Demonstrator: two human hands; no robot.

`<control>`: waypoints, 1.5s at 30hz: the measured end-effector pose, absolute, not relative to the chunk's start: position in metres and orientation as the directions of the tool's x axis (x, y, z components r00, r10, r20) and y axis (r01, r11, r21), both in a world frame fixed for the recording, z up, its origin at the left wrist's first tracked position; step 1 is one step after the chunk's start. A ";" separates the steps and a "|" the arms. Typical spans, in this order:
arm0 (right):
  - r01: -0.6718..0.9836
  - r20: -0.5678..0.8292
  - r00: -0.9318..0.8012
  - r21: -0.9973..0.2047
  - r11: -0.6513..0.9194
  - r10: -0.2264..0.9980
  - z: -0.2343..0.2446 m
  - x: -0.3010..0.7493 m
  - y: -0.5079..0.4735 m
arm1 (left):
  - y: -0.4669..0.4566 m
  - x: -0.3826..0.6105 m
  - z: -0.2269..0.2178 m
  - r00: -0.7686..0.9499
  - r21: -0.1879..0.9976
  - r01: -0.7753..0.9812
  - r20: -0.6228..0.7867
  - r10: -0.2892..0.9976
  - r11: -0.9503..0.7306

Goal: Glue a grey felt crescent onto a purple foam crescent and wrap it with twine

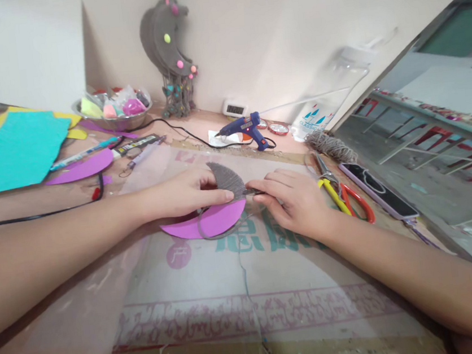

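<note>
A purple foam crescent lies low over the printed plastic sheet, its upper part wound closely with grey yarn. My left hand grips the crescent, thumb laid across the wound part and fingers curled behind it. From the right, my right hand pinches the grey yarn at the crescent's edge between thumb and forefinger. A loose loop of yarn hangs in front of the purple part. The fingertips of my left hand are partly hidden by the crescent.
Scissors, a phone and a yarn ball lie at right. Behind are a blue glue gun, a small clock and a metal bowl. Foam sheets lie left; a grey moon ornament hangs behind.
</note>
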State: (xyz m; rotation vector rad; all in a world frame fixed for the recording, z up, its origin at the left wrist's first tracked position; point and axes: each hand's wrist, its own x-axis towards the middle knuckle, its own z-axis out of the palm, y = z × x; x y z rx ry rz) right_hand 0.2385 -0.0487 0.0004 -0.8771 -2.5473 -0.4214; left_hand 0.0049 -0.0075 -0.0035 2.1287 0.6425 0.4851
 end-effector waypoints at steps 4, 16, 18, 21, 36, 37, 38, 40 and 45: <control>0.630 0.468 -0.728 0.169 0.758 0.501 0.001 0.238 -0.049 | -0.006 0.004 -0.004 0.808 0.825 0.271 0.086 0.584 -0.496; 0.639 0.431 -0.730 0.157 0.753 0.530 0.000 0.239 -0.047 | -0.004 0.003 -0.007 0.807 0.855 0.278 0.038 0.589 -0.437; 0.640 0.430 -0.728 0.148 0.754 0.533 0.000 0.239 -0.048 | -0.004 0.003 -0.007 0.808 0.847 0.273 0.055 0.586 -0.456; 0.653 0.449 -0.706 0.112 0.749 0.548 0.000 0.238 -0.049 | -0.004 0.004 -0.007 0.802 0.834 0.269 0.084 0.591 -0.483; 0.641 0.457 -0.714 0.121 0.758 0.531 -0.001 0.238 -0.049 | -0.008 0.006 -0.003 0.786 0.810 0.285 0.108 0.608 -0.513; 0.640 0.457 -0.715 0.123 0.758 0.529 -0.002 0.238 -0.049 | -0.009 0.006 -0.003 0.787 0.807 0.286 0.109 0.607 -0.516; 0.641 0.456 -0.715 0.126 0.757 0.530 -0.002 0.238 -0.049 | -0.009 0.006 -0.003 0.787 0.805 0.288 0.109 0.607 -0.518; 0.646 0.449 -0.715 0.131 0.752 0.536 -0.002 0.238 -0.049 | -0.009 0.006 -0.003 0.789 0.804 0.292 0.105 0.606 -0.518; 0.651 0.432 -0.716 0.130 0.748 0.548 -0.002 0.239 -0.048 | -0.009 0.006 -0.002 0.794 0.811 0.288 0.095 0.601 -0.509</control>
